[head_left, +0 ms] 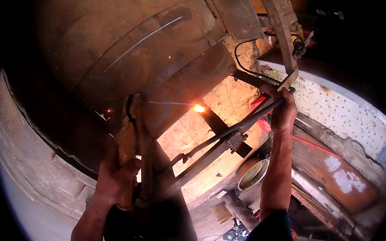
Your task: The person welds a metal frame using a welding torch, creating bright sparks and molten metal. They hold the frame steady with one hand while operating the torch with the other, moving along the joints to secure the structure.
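Observation:
My left hand is closed around the worn handle of a welding electrode holder. From its jaws a thin welding rod reaches right to a bright orange glowing spot, where a short flat metal bar meets a large rusty metal sheet. My right hand is wrapped round a thick dark cable close against the long bar of a metal frame. Whether those fingers also grip the bar is hard to see.
Another loose rod lies on the sheet. To the right are a mosaic-tiled slab and a brown board with white patches. A round basin and assorted scrap sit below the frame. Small sparks fleck the sheet.

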`<state>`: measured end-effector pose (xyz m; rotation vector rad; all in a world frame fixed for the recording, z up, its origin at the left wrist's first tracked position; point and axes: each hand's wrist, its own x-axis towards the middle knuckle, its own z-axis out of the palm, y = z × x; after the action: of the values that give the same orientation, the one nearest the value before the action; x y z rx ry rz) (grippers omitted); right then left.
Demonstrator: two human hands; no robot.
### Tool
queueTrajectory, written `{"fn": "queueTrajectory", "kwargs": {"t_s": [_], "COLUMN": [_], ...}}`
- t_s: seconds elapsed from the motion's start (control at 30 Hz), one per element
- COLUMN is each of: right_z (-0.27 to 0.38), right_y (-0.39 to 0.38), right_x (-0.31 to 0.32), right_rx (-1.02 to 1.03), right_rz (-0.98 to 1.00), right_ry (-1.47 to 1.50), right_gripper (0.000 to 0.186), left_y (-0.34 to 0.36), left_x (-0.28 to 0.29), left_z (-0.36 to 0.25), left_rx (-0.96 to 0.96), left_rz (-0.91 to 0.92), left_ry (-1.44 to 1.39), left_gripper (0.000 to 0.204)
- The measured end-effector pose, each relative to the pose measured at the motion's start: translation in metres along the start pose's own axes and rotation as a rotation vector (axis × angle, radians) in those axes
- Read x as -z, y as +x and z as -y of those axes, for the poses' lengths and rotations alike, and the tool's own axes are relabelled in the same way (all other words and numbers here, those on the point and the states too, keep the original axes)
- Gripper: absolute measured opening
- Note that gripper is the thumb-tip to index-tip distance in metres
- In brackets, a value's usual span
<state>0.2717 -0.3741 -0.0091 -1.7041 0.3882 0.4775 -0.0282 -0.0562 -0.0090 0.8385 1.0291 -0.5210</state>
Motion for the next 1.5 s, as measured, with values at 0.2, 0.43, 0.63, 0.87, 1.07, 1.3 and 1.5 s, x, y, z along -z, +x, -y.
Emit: {"fn": "queueTrajectory", "kwargs": {"t_s": [0.2, 0.43, 0.63, 0.87, 1.07, 1.3, 1.5], "right_z": [0.01, 0.008, -0.002, 0.004, -0.002, 0.0, 0.009], "right_y": [-0.01, -0.008, -0.002, -0.001, 0.005, -0.006, -0.008], "right_x": [-0.018, -0.014, -0.005, 0.003, 0.017, 0.0, -0.019], "right_rx": [0.004, 0.027, 0.03, 0.082, 0.123, 0.191, 0.013], "right_rz": [0.048, 0.008, -0.029, 0.043, 0.115, 0.102, -0.019], "right_ry": [-0.077, -0.062, -0.023, -0.026, -0.051, -0.088, -0.07], "right_gripper": [0.051, 0.047, 0.043, 0.024, 0.019, 0.02, 0.041], "left_y": [0.008, 0.01, 0.011, 0.009, 0.01, 0.013, 0.008], "left_x": [0.003, -0.001, 0.003, 0.001, -0.002, 0.0, 0.0], "left_z": [0.019, 0.019, 0.021, 0.018, 0.006, 0.008, 0.007], "left_rx": [-0.043, -0.04, -0.018, -0.035, 0.0, -0.017, -0.025], "left_rz": [0.072, 0.051, 0.057, 0.032, 0.067, 0.054, -0.023], "left_ry": [-0.058, -0.007, -0.018, 0.014, 0.11, 0.129, -0.004], "left_gripper": [0.071, 0.079, 0.072, 0.034, 0.041, 0.035, 0.028]}}
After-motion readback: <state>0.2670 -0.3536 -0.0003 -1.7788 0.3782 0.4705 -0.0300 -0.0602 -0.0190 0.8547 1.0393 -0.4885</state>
